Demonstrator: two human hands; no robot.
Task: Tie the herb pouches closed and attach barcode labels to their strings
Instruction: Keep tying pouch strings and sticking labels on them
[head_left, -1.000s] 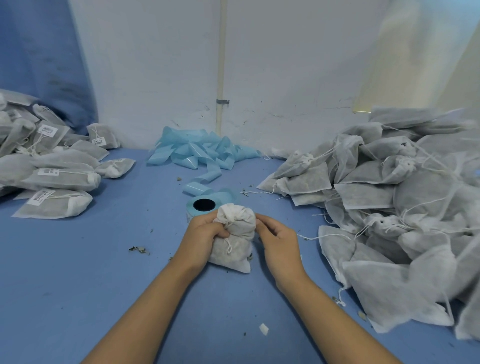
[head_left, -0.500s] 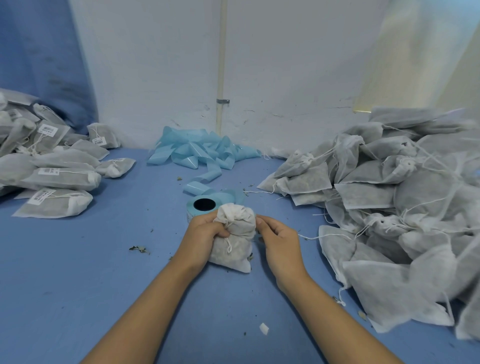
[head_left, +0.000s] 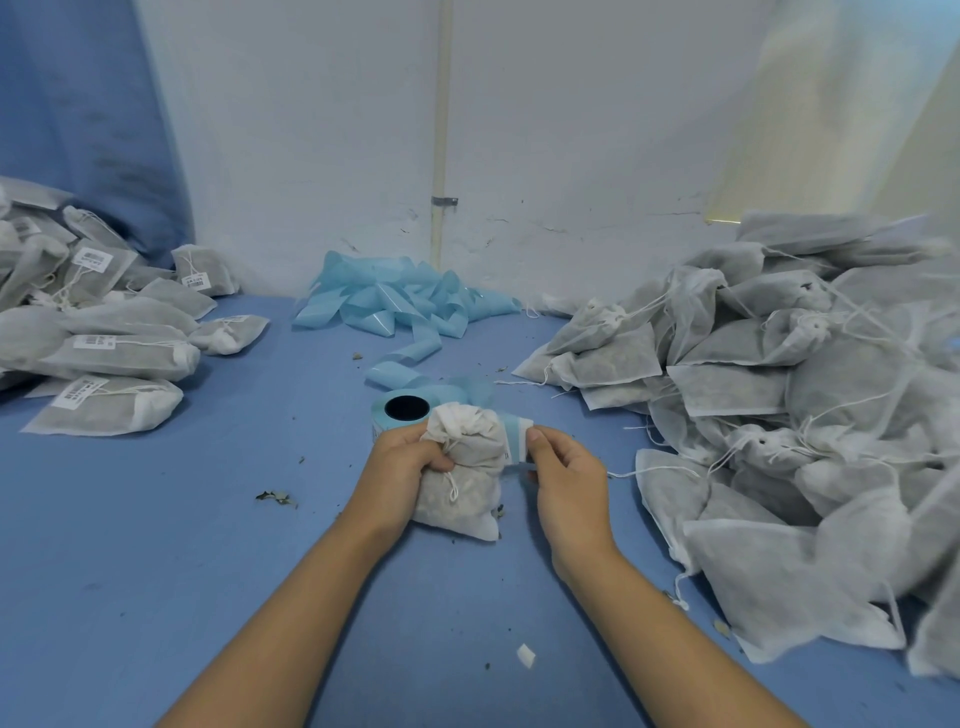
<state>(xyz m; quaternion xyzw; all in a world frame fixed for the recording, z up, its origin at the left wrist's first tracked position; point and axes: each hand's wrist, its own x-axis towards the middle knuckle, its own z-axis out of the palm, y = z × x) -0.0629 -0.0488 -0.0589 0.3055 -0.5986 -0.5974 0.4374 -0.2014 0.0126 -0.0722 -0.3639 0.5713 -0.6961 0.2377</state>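
With the tied pouch (head_left: 460, 470) gripped at its neck in our left hand (head_left: 402, 462) on the blue worktop (head_left: 156, 545), our right hand (head_left: 563, 475) fingers pinch a label strip (head_left: 515, 434), best peeled slowly toward the dangling string (head_left: 453, 480).

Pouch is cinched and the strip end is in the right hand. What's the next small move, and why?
Probably peel one label off the strip with the right hand. The pouch in the left hand looks gathered shut, its string hangs bare at the front, and the right thumb and forefinger already pinch the strip end just off the label roll. The labelled pouches lie to the left.
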